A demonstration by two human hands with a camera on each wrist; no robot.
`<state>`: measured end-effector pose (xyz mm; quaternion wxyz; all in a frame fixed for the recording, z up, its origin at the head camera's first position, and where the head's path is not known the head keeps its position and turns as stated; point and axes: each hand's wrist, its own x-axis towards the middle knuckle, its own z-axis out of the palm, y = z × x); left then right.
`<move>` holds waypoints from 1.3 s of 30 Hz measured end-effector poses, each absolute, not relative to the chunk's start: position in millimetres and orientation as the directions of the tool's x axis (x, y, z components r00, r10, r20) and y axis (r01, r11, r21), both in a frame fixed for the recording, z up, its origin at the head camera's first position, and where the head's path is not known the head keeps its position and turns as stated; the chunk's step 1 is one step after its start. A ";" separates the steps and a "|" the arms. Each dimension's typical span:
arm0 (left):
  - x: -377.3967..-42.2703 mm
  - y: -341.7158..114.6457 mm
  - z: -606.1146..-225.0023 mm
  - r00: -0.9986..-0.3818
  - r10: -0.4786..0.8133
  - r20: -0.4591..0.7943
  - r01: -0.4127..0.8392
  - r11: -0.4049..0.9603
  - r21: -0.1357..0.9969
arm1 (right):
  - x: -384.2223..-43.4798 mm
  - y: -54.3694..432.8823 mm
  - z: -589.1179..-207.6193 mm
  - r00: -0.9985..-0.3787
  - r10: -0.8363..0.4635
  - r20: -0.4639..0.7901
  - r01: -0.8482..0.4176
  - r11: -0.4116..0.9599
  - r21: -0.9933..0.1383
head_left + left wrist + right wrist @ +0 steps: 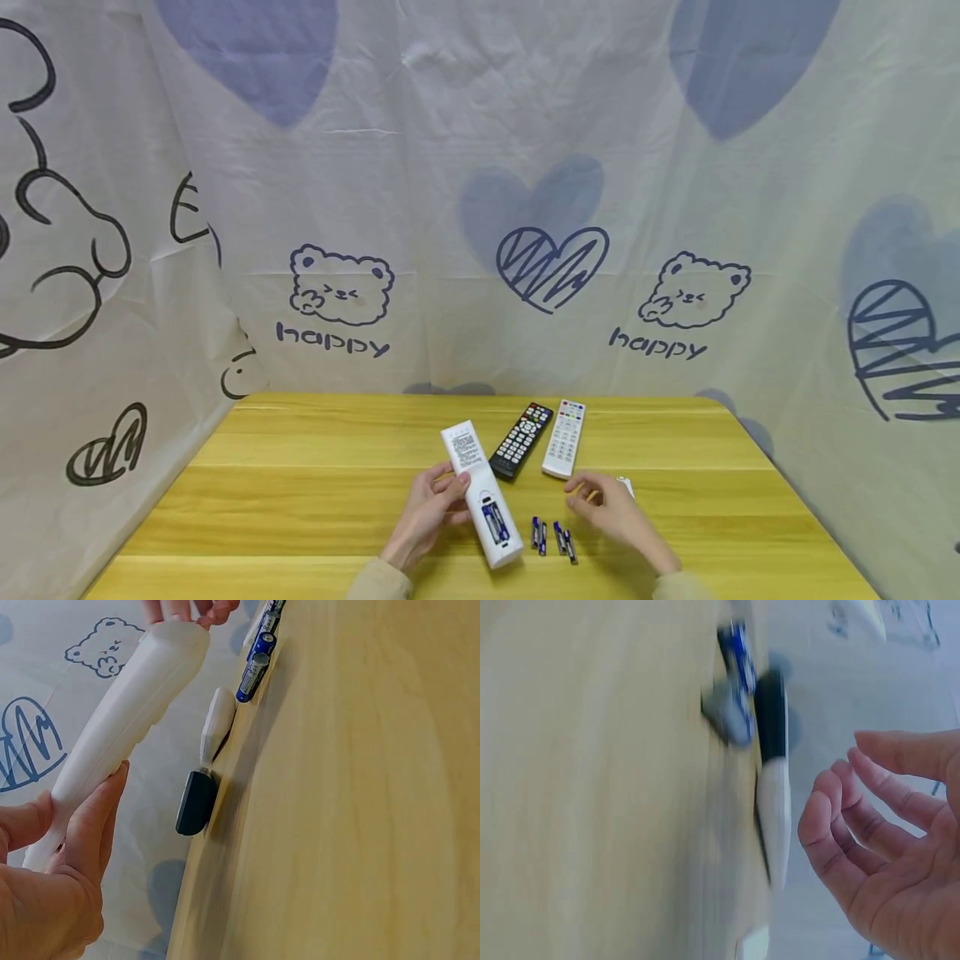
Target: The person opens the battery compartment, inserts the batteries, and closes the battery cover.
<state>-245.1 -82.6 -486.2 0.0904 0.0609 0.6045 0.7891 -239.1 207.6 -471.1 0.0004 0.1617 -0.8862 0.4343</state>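
In the head view my left hand (429, 510) grips a white remote control (486, 500), its back turned up. The battery bay (495, 522) at the remote's near end is uncovered, and batteries lie inside it. My right hand (611, 510) hovers over the table to the right, fingers loosely curled with nothing between them, as the right wrist view also shows. Between the hands, several loose blue-and-silver batteries (559, 538) lie on the table. A small white piece (626, 485), partly hidden behind the right hand, could be a battery cover.
A black remote (522, 440) and a second white remote (565, 439) lie face up farther back on the yellow wooden table (315, 467). A white printed cloth (450, 333) hangs behind the table's rear edge and along its sides.
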 end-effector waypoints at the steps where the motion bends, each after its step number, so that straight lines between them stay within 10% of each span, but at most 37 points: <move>1: -245.2 -82.9 -486.2 -0.976 0.217 -0.013 -0.069 -0.255 0.964 | -241.1 212.7 -471.2 -0.953 -0.268 0.141 -0.276 0.577 -0.769; 12: -245.5 -84.9 -484.1 -0.975 0.222 -0.026 -0.090 -0.280 0.956 | -260.7 262.4 -477.0 -0.991 -0.075 0.113 -0.133 0.693 -0.709; 39: -241.3 -87.4 -485.4 -0.967 0.252 -0.029 -0.096 -0.260 0.961 | -282.5 287.5 -474.5 -0.977 -0.149 -0.150 -0.033 0.808 -0.588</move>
